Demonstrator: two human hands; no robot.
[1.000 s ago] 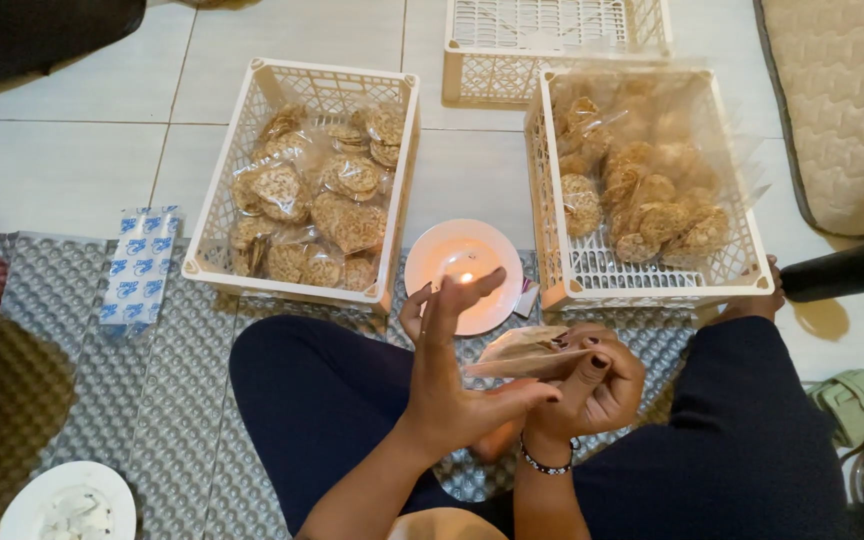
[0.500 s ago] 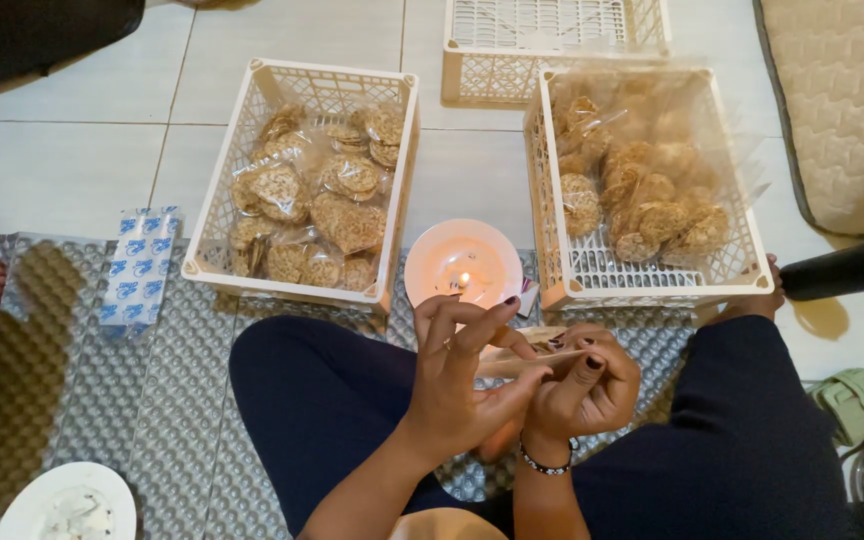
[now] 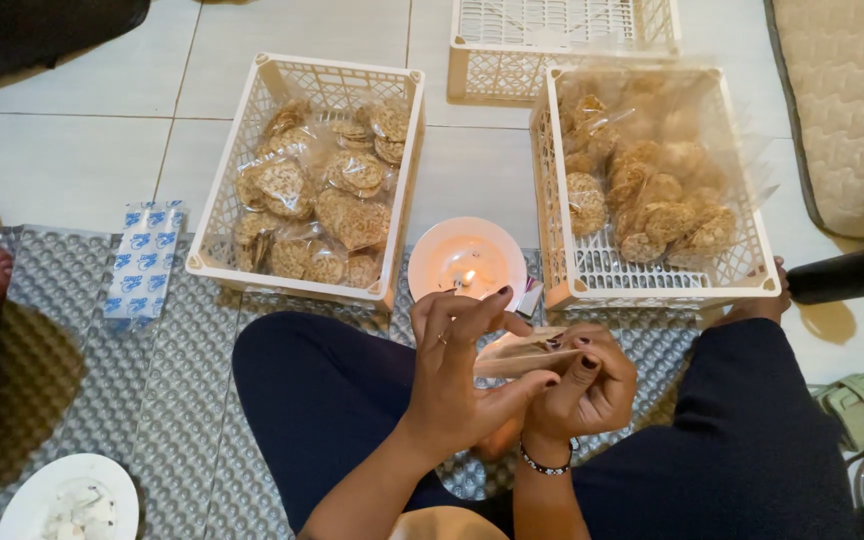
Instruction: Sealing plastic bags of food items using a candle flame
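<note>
On a tiled floor, a seated person's left hand (image 3: pixel 462 385) and right hand (image 3: pixel 582 385) pinch a clear snack packet (image 3: pixel 517 352) just beside a lit candle (image 3: pixel 467 277), between two cracker-filled crates (image 3: pixel 307 180).

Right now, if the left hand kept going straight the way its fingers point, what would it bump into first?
Probably the small dish holding the lit candle: the left hand points up-frame toward it. Height above the floor is hard to judge.
</note>
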